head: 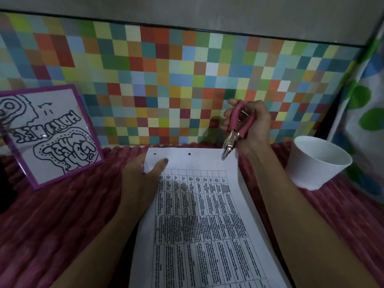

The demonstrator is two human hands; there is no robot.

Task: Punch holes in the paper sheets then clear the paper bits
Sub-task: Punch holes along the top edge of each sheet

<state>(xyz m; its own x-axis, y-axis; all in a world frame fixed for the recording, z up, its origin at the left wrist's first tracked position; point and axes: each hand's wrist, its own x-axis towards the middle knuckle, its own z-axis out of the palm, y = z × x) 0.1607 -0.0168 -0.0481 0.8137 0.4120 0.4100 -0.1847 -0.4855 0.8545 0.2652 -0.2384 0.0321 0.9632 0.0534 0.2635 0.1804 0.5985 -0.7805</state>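
Note:
A stack of white paper sheets [207, 215] printed with a table lies on the red ribbed cloth [62, 215], its far edge toward the wall. Two punched holes show along that far edge, at left and middle. My left hand [141, 177] holds the sheets at the far left corner, thumb on top. My right hand [249, 125] grips a pink-handled hole punch [235, 129], whose metal jaws sit over the paper's far right corner.
A white paper cup [318, 163] stands on the cloth to the right of the sheets. A purple-framed drawing [49, 134] leans at the left. A wall of coloured squares [176, 80] runs right behind the paper, and a spotted curtain [363, 100] hangs at the far right.

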